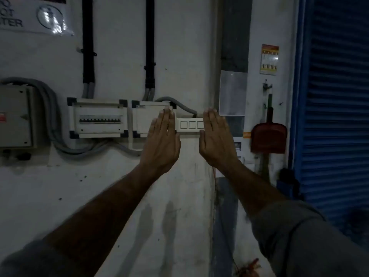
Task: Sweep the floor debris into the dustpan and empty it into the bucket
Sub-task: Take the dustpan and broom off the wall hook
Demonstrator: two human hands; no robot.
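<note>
A red dustpan (269,137) hangs by its handle from a hook on the white wall at the right, next to the blue shutter. My left hand (162,138) and my right hand (216,136) are both raised in front of me with straight fingers, backs toward me, holding nothing. They frame a white switch panel (190,124) on the wall. The dustpan is well to the right of my right hand. No bucket is in view. A reddish broom-like tuft (247,268) shows at the bottom edge.
A breaker box (97,117) and a second white box (148,118) sit left of the switches, with grey cables and a metal box (15,116) further left. A blue roller shutter (335,116) fills the right side. The scene is dim.
</note>
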